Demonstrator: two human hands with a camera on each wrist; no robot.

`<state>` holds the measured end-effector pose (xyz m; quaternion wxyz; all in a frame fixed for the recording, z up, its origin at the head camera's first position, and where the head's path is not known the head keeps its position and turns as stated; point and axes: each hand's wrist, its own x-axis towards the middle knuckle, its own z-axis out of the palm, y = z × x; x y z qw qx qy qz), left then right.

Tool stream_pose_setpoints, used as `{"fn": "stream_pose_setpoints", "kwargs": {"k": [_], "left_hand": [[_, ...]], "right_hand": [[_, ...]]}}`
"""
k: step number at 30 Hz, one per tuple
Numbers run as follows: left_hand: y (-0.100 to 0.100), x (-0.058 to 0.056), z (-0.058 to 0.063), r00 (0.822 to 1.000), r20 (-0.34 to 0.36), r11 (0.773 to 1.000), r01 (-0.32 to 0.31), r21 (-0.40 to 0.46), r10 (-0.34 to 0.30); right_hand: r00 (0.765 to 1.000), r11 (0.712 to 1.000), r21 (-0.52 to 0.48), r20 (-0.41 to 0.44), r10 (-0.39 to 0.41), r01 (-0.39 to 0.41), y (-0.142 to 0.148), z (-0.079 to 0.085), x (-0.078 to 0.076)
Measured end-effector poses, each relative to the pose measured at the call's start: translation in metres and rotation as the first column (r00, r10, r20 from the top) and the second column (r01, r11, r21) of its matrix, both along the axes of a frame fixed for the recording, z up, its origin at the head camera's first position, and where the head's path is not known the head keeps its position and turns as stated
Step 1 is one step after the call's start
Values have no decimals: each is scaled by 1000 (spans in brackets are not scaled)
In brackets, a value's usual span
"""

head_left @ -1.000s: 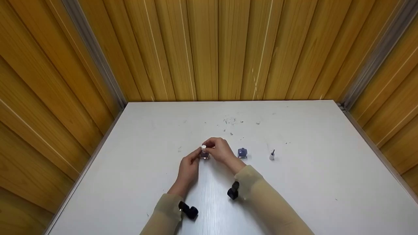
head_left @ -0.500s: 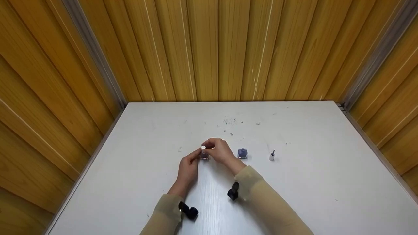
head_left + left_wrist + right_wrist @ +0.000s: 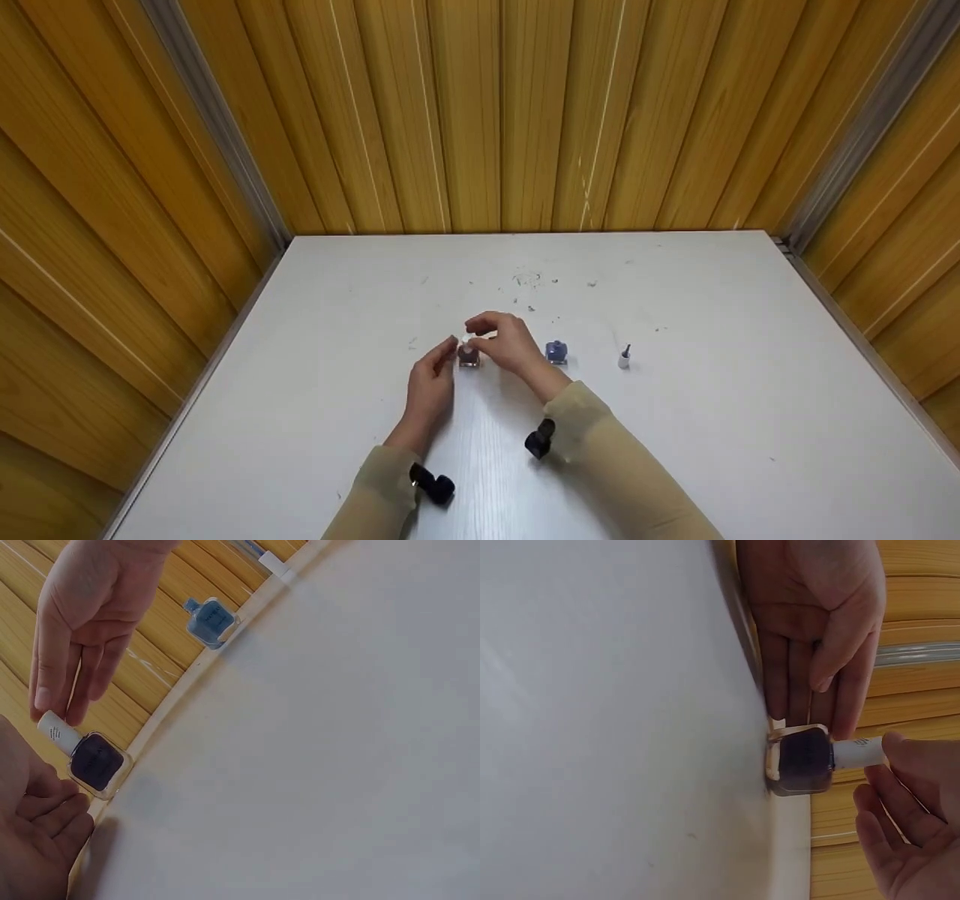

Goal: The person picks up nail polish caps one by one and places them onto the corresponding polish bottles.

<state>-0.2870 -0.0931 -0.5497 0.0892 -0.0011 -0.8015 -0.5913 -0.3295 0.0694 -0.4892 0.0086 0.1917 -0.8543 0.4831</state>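
A nail polish bottle (image 3: 469,355) with dark purple polish and a white cap (image 3: 58,732) stands upright on the table between both hands. My right hand (image 3: 508,345) is at the cap, its thumb tip at the cap's top and its fingers spread apart around it. To the bottle's left, my left hand (image 3: 430,386) has its fingers extended, fingertips close beside the glass. An uncapped blue-violet nail polish bottle (image 3: 556,352) stands to the right of my right hand. Further right, its white brush cap (image 3: 624,358) stands with the brush up.
The white table (image 3: 300,360) has dark specks and smudges (image 3: 527,280) toward the back. Wood-pattern panels (image 3: 465,112) enclose it at the back and sides. A black wrist camera (image 3: 433,484) sits on each beige sleeve.
My right fingers have loosened from their pinch on the white cap, the index finger lifting. My left fingertips have drawn slightly left from the bottle. The other bottle and brush cap stay put.
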Motion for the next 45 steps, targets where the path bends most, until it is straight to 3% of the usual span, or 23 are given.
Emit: {"fn": "stream_pose_setpoints", "kwargs": {"k": [4, 6, 8, 10, 12, 16, 20, 22, 25, 29, 32, 38, 42, 45], "left_hand": [[0, 2, 3, 999, -38, 995, -28, 92, 31], [-1, 3, 4, 993, -104, 990, -43, 131, 57], [-3, 5, 7, 975, -207, 987, -50, 156, 82], [-3, 5, 9, 935, -338, 987, -56, 148, 104], [-2, 7, 13, 884, -456, 992, -61, 114, 107], [9, 12, 22, 790, -612, 999, -38, 19, 42], [26, 20, 30, 735, -676, 998, 43, -46, -62], [35, 24, 33, 722, -683, 994, 90, -62, -108], [48, 30, 35, 755, -632, 983, 171, -69, -176], [62, 33, 36, 847, -455, 958, 281, -53, -274], [71, 33, 34, 892, -301, 940, 336, -62, -338], [85, 22, 28, 926, -86, 930, 367, -20, -367], [93, 7, 27, 939, -3, 938, 345, 26, -345], [100, -4, 25, 945, 41, 945, 323, 43, -325]], "right_hand": [[999, 997, -71, -10, -41, 40, 13, 17, 6], [997, 991, -113, -8, -73, 72, 22, 27, 10], [994, 983, -154, -13, -105, 101, 34, 37, 15], [992, 975, -189, -15, -124, 119, 48, 45, 20], [990, 966, -223, -17, -139, 132, 63, 52, 25], [985, 950, -270, -30, -171, 157, 96, 56, 34], [977, 940, -280, -30, -211, 194, 128, 53, 42], [973, 940, -266, -25, -231, 216, 143, 51, 46], [967, 937, -253, -16, -253, 241, 163, 47, 52], [962, 937, -230, -7, -271, 263, 187, 39, 59], [957, 933, -218, 24, -289, 287, 204, 29, 63], [945, 898, -301, 161, -283, 320, 230, 10, 63], [930, 882, -329, 263, -256, 336, 237, -1, 58], [912, 887, -297, 323, -254, 353, 239, -9, 53]]}}
